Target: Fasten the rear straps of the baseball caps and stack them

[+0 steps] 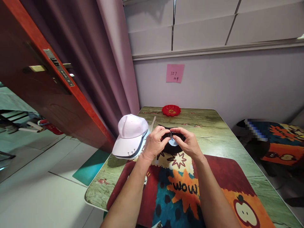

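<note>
A black item (170, 148) with a pale blue round patch lies at the middle of the table, under and between my hands. My left hand (156, 141) and my right hand (187, 141) meet above it, fingers pinched on a small dark buckle-like piece (170, 135). Whether that piece is joined to the black item is hard to tell. Left of my left hand sits a white cap (130, 133) with a dark-edged brim, on top of something pale.
The green wood-patterned table (206, 126) bears a colourful mat (182, 186) and, at the back, a red scalloped dish (171, 110). A pink note (175, 73) is on the wall. At the left are a curtain (104, 63) and a brown door (47, 79).
</note>
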Action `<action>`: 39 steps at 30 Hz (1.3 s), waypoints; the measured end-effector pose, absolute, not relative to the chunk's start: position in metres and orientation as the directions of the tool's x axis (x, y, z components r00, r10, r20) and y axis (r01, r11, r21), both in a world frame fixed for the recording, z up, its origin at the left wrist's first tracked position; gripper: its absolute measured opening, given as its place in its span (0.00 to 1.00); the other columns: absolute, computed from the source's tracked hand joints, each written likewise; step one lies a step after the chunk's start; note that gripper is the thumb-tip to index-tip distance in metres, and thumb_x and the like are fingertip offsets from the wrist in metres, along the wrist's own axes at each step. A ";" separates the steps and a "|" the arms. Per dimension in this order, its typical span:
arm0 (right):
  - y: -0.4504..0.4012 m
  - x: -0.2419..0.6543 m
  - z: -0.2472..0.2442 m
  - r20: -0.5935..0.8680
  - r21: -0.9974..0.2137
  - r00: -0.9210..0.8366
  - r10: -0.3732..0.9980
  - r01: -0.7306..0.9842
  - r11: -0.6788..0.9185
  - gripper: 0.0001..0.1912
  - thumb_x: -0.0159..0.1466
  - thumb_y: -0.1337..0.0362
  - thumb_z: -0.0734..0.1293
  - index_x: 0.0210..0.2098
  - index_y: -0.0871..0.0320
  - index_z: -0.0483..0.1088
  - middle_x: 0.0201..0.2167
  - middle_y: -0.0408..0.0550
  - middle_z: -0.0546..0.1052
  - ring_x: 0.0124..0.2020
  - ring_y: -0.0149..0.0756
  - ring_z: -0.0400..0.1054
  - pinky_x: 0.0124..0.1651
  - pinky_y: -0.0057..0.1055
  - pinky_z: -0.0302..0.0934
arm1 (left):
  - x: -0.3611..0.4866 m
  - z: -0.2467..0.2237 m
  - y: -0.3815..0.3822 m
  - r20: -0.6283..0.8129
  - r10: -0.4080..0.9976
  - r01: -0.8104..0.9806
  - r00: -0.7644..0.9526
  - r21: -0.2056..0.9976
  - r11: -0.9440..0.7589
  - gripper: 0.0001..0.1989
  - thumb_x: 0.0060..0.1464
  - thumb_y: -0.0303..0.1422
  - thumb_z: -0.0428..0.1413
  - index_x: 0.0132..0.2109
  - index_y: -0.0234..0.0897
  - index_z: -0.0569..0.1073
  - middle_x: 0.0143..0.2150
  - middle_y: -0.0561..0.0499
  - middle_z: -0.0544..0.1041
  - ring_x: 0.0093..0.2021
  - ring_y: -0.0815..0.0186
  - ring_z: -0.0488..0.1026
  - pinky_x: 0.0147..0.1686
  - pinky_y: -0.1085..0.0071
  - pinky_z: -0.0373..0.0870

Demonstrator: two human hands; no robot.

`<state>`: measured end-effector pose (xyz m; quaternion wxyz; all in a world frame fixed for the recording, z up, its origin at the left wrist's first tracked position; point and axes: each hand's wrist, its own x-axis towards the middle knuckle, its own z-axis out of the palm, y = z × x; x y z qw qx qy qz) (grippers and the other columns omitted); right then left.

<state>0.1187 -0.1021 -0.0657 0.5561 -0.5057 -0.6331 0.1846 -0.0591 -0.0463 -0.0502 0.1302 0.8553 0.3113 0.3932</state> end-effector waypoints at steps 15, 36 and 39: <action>-0.101 0.123 -0.068 0.469 -0.771 0.164 0.868 0.554 0.312 0.12 0.67 0.53 0.64 0.35 0.52 0.77 0.36 0.44 0.83 0.40 0.42 0.76 0.66 0.57 0.49 | -0.062 -0.050 -0.043 0.578 0.676 0.299 0.457 0.616 -0.729 0.12 0.53 0.28 0.64 0.46 0.42 0.80 0.43 0.50 0.77 0.39 0.67 0.74 0.35 0.74 0.72; -0.097 0.110 -0.069 0.475 -0.770 0.154 0.867 0.549 0.324 0.15 0.68 0.54 0.62 0.28 0.53 0.70 0.28 0.41 0.77 0.32 0.36 0.71 0.63 0.49 0.54 | -0.060 -0.049 -0.046 0.545 0.695 0.270 0.469 0.661 -0.700 0.12 0.50 0.25 0.66 0.43 0.41 0.80 0.42 0.51 0.77 0.38 0.68 0.74 0.34 0.75 0.70; -0.097 0.110 -0.069 0.453 -0.801 0.154 0.878 0.503 0.325 0.15 0.68 0.53 0.62 0.28 0.54 0.70 0.28 0.42 0.77 0.32 0.37 0.70 0.56 0.43 0.59 | -0.062 -0.048 -0.046 0.551 0.696 0.284 0.461 0.651 -0.704 0.12 0.51 0.25 0.65 0.43 0.40 0.80 0.42 0.51 0.77 0.38 0.68 0.74 0.34 0.75 0.70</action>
